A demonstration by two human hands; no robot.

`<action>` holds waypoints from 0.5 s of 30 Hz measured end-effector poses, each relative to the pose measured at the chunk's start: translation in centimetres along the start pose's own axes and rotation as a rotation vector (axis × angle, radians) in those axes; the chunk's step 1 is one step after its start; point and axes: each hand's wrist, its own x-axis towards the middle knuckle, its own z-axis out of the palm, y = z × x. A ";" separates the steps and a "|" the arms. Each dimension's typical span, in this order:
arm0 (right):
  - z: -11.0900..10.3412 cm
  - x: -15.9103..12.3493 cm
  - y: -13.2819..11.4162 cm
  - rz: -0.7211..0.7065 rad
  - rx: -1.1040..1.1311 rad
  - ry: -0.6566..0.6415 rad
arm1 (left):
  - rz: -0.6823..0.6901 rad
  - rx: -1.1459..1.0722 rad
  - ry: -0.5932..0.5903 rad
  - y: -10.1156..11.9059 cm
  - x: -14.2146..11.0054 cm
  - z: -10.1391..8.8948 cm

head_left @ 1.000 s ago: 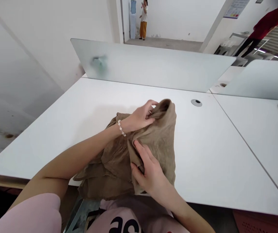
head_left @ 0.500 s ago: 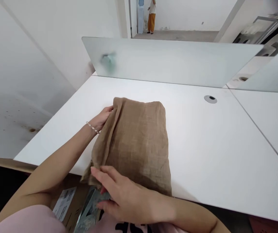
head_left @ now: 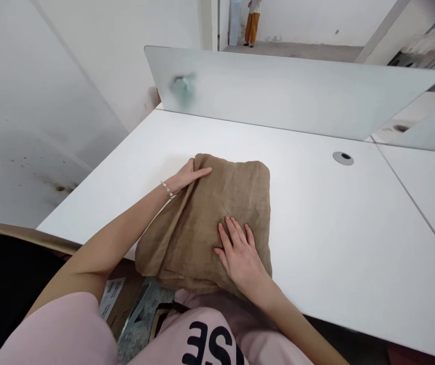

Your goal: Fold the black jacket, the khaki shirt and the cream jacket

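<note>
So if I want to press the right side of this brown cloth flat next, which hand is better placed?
Right, I'd say. The right hand already lies palm down on that side of the brown cloth, fingers spread, while the left hand grips the far left corner.

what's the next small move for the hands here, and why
Probably slide the right hand left to smooth the long slanting crease in the brown cloth. That hand lies flat with its fingers spread, to the right of the crease, while the left hand steadies the far left corner, thumb on top.
</note>
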 end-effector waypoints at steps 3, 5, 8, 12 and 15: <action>0.9 -0.2 -0.6 -0.010 -0.070 -0.006 | 0.029 0.027 -0.082 0.7 0.2 1.4; 0.8 -0.3 -0.7 -0.017 -0.091 0.002 | 0.006 -0.066 -0.167 1.0 0.2 2.0; 0.5 -0.5 -0.6 -0.033 -0.114 0.011 | -0.066 -0.224 -0.168 1.1 0.0 2.2; 0.4 -1.6 -0.6 -0.100 -0.108 0.024 | -0.016 -0.338 0.105 0.6 -0.6 1.8; 0.5 -2.9 -0.6 -0.158 -0.069 0.027 | -0.007 -0.349 0.207 0.0 -1.2 1.1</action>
